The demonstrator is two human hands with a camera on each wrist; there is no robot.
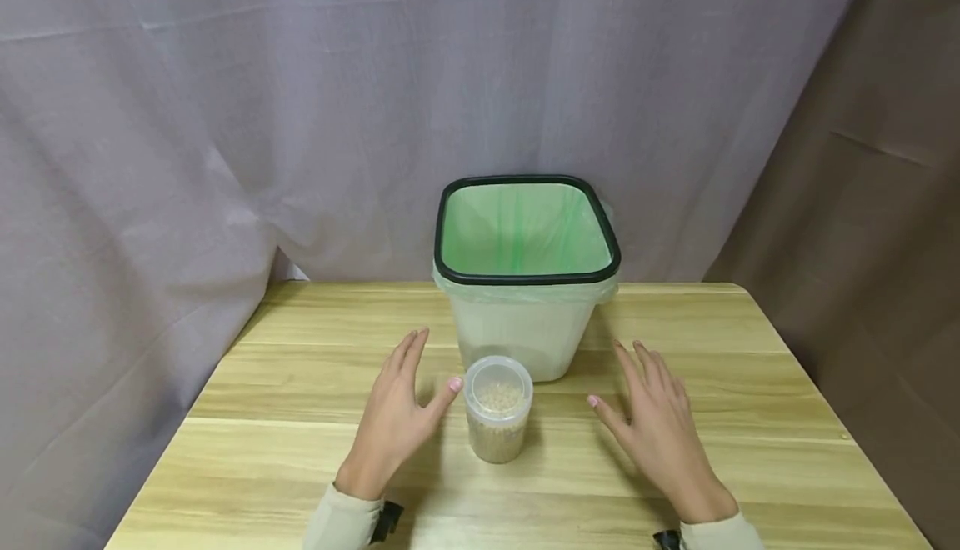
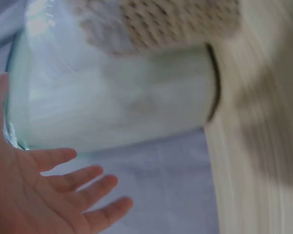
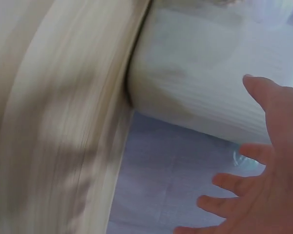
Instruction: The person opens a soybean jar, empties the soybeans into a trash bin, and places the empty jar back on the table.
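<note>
A small clear plastic jar [image 1: 498, 408] with a clear lid, filled with pale beans, stands on the wooden table [image 1: 300, 458]. Right behind it is a translucent bin [image 1: 527, 279] with a black rim and a green bag liner. My left hand [image 1: 401, 408] hovers just left of the jar, fingers straight, thumb near the lid, holding nothing. My right hand [image 1: 652, 417] is spread above the table to the jar's right, also holding nothing. The left wrist view shows the left hand [image 2: 49, 195] by the blurred bin [image 2: 117, 97] and jar [image 2: 176, 22]. The right wrist view shows the right hand [image 3: 259, 195] near the bin [image 3: 205, 92].
A grey-lilac curtain [image 1: 300, 100] hangs behind the table and down its left side. A brown cloth [image 1: 877, 200] hangs at the right. Bare wood lies on both sides of the bin and in front of the jar.
</note>
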